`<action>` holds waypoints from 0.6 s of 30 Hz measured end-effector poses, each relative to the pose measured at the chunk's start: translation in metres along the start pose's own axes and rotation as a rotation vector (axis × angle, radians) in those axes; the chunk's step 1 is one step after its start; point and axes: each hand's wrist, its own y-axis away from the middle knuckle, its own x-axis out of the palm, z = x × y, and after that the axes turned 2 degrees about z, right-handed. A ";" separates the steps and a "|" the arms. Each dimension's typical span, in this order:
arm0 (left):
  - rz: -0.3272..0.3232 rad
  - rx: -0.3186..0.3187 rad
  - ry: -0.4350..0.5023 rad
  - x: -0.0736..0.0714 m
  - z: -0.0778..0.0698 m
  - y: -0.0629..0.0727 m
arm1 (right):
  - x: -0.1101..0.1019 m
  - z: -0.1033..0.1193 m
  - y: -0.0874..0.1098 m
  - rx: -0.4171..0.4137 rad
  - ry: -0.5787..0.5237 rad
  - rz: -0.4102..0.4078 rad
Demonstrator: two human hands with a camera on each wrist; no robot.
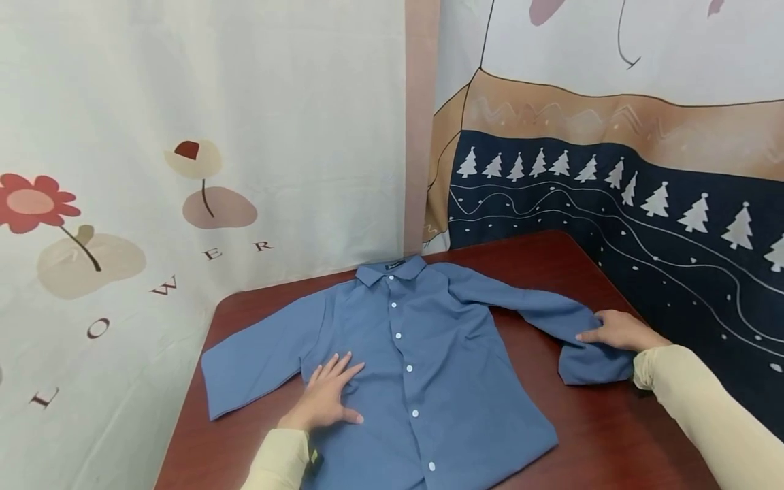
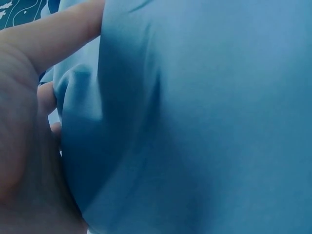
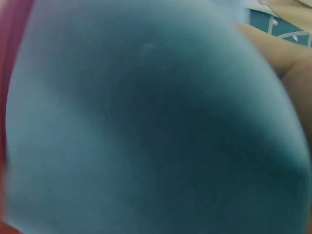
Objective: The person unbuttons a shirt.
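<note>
A blue button-up shirt lies front up, collar toward the back edge of the table. My left hand rests with spread fingers on its left front panel, and blue cloth fills most of the left wrist view. Over at the right, my right hand grips the shirt's right-hand sleeve near its lower end, where the cloth bends toward me. Cloth of this sleeve bulges, blurred, across the right wrist view. The left-hand sleeve stretches out flat.
The dark red table has rounded back corners. A pale curtain with flower prints hangs behind and to the left. A dark blue cloth with white trees hangs along the right side.
</note>
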 end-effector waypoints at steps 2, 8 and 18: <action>-0.005 -0.002 0.000 -0.001 0.000 0.000 | 0.001 -0.001 -0.002 -0.112 -0.096 0.072; -0.020 -0.003 -0.008 -0.003 0.002 0.001 | -0.007 0.016 -0.003 -0.323 -0.393 0.292; -0.005 -0.001 0.001 -0.001 0.003 0.000 | -0.070 0.033 -0.005 -0.609 -1.003 0.328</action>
